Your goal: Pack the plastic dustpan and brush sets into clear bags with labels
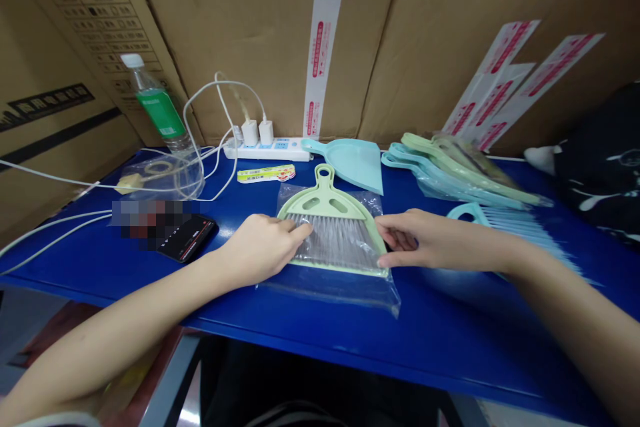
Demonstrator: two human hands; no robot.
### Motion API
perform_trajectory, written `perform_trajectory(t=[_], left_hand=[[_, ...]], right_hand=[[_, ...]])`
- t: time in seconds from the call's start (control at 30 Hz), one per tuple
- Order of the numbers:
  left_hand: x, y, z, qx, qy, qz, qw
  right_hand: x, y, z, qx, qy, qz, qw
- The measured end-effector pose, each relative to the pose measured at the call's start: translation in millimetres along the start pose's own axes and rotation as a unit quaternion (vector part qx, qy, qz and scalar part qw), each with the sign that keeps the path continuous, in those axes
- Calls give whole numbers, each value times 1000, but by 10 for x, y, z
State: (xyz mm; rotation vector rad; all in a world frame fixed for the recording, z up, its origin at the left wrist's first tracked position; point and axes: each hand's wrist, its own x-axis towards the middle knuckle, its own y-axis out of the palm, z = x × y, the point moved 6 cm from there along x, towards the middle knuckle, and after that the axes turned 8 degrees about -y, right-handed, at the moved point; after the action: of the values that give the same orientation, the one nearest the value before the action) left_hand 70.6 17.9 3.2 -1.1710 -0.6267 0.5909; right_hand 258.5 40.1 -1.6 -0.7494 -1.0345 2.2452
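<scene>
A light green dustpan (pixel 370 227) with a grey-bristled brush (pixel 333 240) nested in it lies flat in a clear plastic bag (pixel 345 293), handle pointing away from me. My left hand (pixel 265 247) grips the left side of the bagged set, its thumb over the bristles and its other fingers partly hidden. At the right edge, my right hand (pixel 407 240) is curled round the side, with the thumb near the front right corner.
A blue dustpan (pixel 353 160) lies behind the set, with bagged sets (pixel 450 173) and a blue brush (pixel 515 227) to its right. Leftward are a phone (pixel 187 238), a bottle (pixel 163 110) and loose cables. A power strip (pixel 290 149) and a colourful label (pixel 266 173) lie before cardboard boxes.
</scene>
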Motion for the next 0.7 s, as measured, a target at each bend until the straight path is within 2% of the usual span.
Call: perform_trajectory(t=[0.7], left_hand=[[-4, -21, 1, 2, -6, 6, 1000]], right_hand=[[-6, -5, 17, 0, -2, 0, 1000]])
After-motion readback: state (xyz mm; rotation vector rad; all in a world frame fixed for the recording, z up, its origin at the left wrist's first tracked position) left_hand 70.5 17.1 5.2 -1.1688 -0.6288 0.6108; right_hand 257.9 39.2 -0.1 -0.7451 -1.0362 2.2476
